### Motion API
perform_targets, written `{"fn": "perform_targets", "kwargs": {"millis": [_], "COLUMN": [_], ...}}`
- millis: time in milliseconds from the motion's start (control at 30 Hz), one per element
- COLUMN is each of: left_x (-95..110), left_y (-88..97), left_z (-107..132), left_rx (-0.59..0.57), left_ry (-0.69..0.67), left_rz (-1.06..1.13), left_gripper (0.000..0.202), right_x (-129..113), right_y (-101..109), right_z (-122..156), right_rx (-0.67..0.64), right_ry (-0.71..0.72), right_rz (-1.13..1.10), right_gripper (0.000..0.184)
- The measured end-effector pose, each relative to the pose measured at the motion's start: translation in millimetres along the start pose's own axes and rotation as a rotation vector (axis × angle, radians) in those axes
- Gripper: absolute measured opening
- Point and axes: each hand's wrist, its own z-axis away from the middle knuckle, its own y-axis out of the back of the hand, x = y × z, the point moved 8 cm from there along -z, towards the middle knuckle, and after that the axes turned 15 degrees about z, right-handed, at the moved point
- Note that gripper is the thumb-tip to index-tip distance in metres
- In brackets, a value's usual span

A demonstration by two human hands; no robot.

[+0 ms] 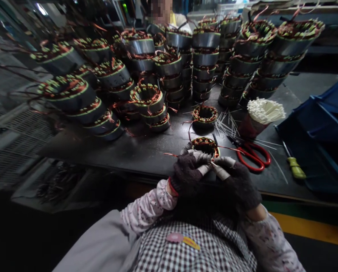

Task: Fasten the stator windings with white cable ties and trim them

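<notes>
A motor stator (216,151), a steel ring with copper windings and pale slot pieces, rests at the table's near edge. My left hand (188,168), in a dark glove with taped fingers, grips its near left rim. My right hand (238,179), gloved and taped the same way, meets the left at the front rim. Its thumb and finger are pinched together; whatever lies between them is too small to make out. Copper leads stick out of the stator on both sides. Just beyond it sits another stator (204,116).
Stacked stators (205,58) crowd the table's back and left. Red-handled scissors (254,155) lie right of my hands, near loose white ties (227,124) and a cup (251,126) full of them. A yellow-handled screwdriver (296,168) lies beside blue bins (322,132). Another person (182,22) is behind the stacks.
</notes>
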Motion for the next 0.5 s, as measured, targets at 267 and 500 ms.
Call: {"fn": "perform_targets", "kwargs": {"millis": [267, 500], "left_x": [3, 4], "left_y": [-2.1, 1.7], "left_z": [-2, 4], "left_rx": [-0.051, -0.094], "left_ry": [0.0, -0.094], "left_rz": [-0.031, -0.181], "left_gripper": [0.008, 0.027], "right_x": [-53, -10], "right_y": [34, 19], "right_z": [3, 6], "right_rx": [0.259, 0.116], "right_ry": [0.373, -0.006], "right_rz": [0.162, -0.193], "right_gripper": [0.018, 0.026]}}
